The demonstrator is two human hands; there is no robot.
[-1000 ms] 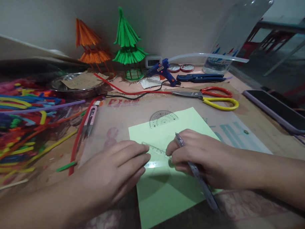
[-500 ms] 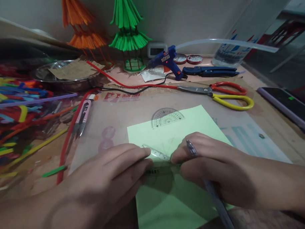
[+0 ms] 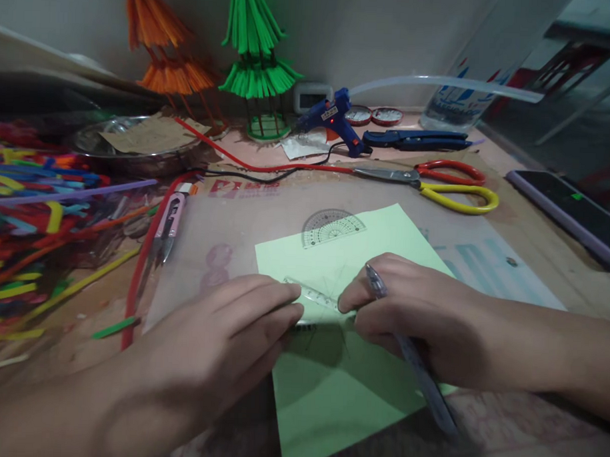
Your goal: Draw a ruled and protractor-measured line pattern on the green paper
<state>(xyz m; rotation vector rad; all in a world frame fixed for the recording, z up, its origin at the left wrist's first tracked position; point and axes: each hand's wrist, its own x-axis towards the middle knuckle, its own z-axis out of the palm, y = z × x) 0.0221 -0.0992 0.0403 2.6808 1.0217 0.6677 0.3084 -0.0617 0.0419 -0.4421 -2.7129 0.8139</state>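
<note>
A light green sheet of paper (image 3: 339, 403) with faint pencil-like lines lies in front of me. On it is a clear plastic ruler (image 3: 318, 297) with printed marks, its ends partly covered by my fingers. My left hand (image 3: 241, 326) pinches the ruler's left end, fingers together. My right hand (image 3: 407, 305) has its thumb and forefinger at the ruler's right end. A pen (image 3: 424, 376) is tucked in that same hand, slanting down toward me. Beyond both hands, a clear protractor (image 3: 334, 228) rests partly over the paper's far edge.
Scissors (image 3: 456, 187), a blue glue gun (image 3: 339, 123) with its red light on and blue pliers (image 3: 415, 140) lie at the back. A phone (image 3: 570, 211) is at right. Colourful pipe cleaners (image 3: 30, 212), a pink cutter (image 3: 171, 220) and a metal bowl (image 3: 132, 159) are at left.
The view has shifted slightly, so the paper and tools appear a little higher. Both hands keep their hold on the ruler, and the pen stays in my right hand.
</note>
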